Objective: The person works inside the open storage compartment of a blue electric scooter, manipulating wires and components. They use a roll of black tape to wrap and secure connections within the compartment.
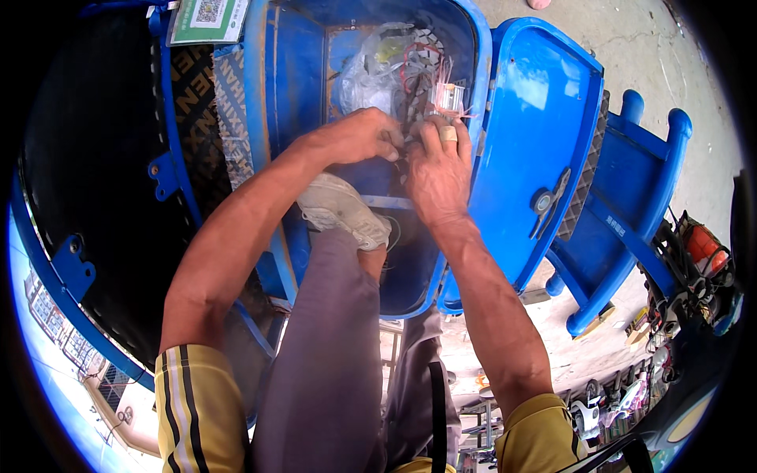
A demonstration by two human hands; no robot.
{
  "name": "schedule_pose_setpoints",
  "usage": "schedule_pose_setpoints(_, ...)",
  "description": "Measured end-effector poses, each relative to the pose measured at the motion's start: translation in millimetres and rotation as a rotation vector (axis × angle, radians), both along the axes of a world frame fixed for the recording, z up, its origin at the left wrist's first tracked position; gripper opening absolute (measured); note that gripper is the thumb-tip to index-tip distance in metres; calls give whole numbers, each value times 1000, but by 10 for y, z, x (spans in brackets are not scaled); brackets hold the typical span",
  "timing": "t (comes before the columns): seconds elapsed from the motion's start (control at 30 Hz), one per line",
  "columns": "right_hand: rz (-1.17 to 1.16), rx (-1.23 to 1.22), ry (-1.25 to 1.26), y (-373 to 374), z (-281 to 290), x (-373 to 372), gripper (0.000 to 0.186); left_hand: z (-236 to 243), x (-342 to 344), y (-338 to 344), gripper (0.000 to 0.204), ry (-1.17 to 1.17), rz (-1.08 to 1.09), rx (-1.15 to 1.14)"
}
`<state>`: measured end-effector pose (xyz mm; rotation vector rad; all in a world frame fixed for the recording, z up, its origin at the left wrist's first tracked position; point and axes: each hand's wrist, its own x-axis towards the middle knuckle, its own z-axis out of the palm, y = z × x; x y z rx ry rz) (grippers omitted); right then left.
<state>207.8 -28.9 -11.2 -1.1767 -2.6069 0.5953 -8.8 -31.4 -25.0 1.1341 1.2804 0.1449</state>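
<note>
Both my hands reach into an open blue metal box (298, 59). My left hand (364, 134) is closed, with its fingertips pinched together. My right hand (435, 169) sits just beside it, fingers curled downward and a tan band round one finger. Whatever lies between the fingertips is too small and hidden to make out. Just beyond them is a tangle of thin red wires (408, 67) and a small pale box-shaped part (451, 98) with pinkish strands. A clear plastic bag (369, 87) lies next to the wires.
My foot in a dirty beige shoe (343, 209) is propped at the box, near a crossbar (386, 202). The blue lid (544, 87) hangs open on the right, with a round black latch (542, 202). Blue tubular framework (631, 189) stands beyond it. A black panel (87, 181) fills the left.
</note>
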Motion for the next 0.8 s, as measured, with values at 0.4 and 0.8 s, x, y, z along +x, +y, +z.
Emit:
schedule_pose_setpoints(0.4,6,1,-15,6,-8,19,19,125,-15,65,27,47,58,-121)
schedule_pose_setpoints(0.8,34,-83,46,8,27,71,14,113,115,153,26,48,-96,3)
